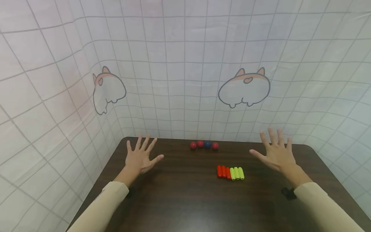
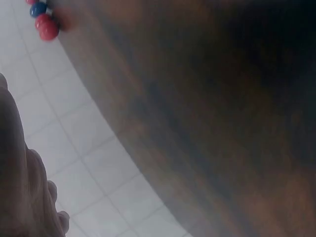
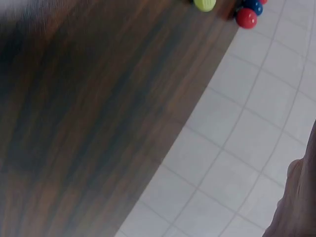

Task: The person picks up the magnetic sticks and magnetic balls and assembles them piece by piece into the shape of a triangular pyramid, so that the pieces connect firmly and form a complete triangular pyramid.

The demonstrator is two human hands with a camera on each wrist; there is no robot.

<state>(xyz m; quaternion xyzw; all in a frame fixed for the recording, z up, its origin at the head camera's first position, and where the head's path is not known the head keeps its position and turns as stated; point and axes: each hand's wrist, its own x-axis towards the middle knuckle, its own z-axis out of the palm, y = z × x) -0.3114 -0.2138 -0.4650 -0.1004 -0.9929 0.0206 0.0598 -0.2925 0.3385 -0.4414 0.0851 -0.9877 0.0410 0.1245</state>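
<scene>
My left hand (image 1: 138, 159) is held out over the left part of the dark table, fingers spread and nothing in it. On the other side my right hand (image 1: 279, 155) is likewise spread with its palm down, holding nothing. Between the hands, several red and blue balls, among them a blue ball (image 1: 207, 145), line the far table edge. Closer in lie three red cylinders (image 1: 223, 172) side by side, touching a row of three yellow-green cylinders (image 1: 237, 173). These rows are nearer to my right hand. A red ball (image 2: 49, 30) also shows in the left wrist view.
The dark wood-grain table (image 1: 185, 199) has rounded far corners. A white cloth with a grey grid (image 1: 185, 112) hangs behind it and along both sides, printed with cartoon animal figures (image 1: 244, 90). Dark straps (image 1: 288, 193) sit by the wrists.
</scene>
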